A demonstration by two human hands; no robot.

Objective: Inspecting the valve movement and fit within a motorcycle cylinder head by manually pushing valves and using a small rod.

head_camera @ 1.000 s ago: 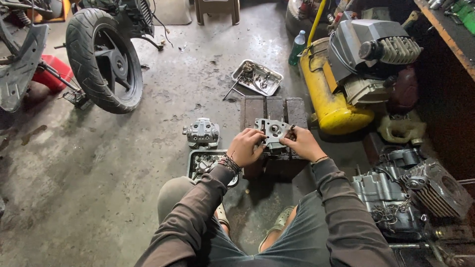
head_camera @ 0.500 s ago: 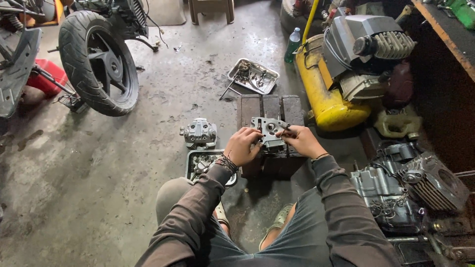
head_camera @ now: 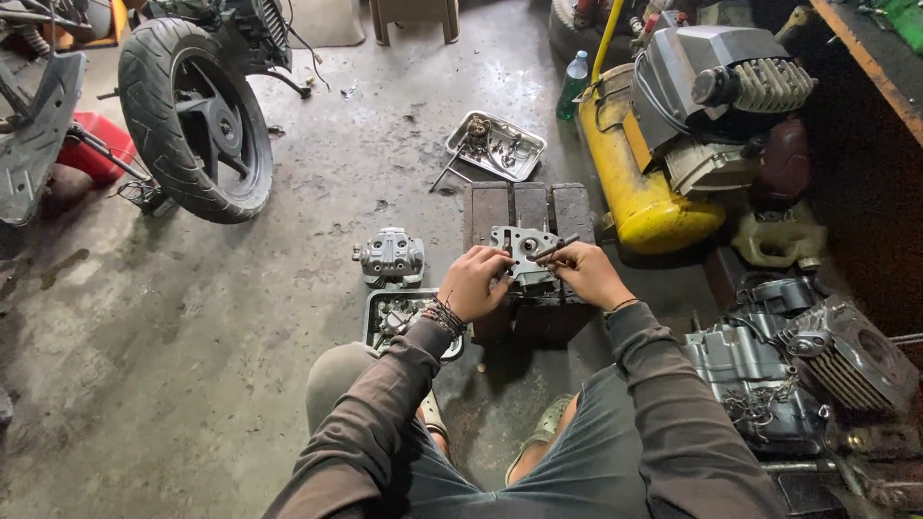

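Cylinder head [head_camera: 522,252] on wooden block [head_camera: 527,207] — mid-job.
Left hand [head_camera: 473,281] grips its side; right hand [head_camera: 586,272] clenches a thin tool [head_camera: 556,249] against it — small parts lie loose in tray [head_camera: 375,312].

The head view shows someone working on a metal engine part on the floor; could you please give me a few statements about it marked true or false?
1. Both hands, left hand and right hand, are on the grey engine part. True.
2. The engine part rests on a wooden block. True.
3. The yellow tank lies to the person's left. False: it lies to the right.
4. The metal tray beyond the block is blue plastic. False: it is shiny metal with small parts inside.
5. A motorcycle wheel stands at upper left. True.
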